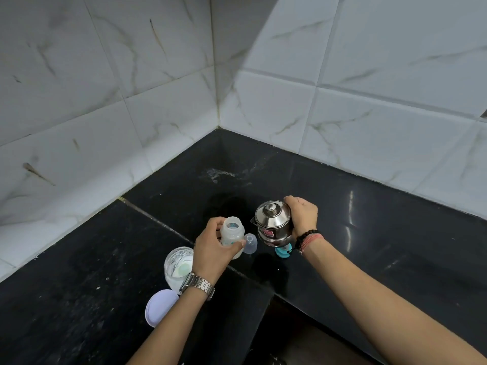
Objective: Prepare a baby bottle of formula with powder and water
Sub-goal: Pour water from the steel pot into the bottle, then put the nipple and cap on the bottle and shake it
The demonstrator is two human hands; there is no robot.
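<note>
Teal bottle ring half hidden behind steel pot.

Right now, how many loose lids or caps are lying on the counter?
3: a lilac lid beside the powder jar, a clear cap by the bottle, and a teal ring partly hidden under the steel pot.

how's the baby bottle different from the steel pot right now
The baby bottle is translucent white plastic; the steel pot is shiny metal.
The baby bottle's mouth is open, with no top on; the steel pot carries a knobbed lid.
The baby bottle is narrower than the steel pot.
The left hand grips the baby bottle; the right hand grips the steel pot.
Both are held above the black counter.
</note>
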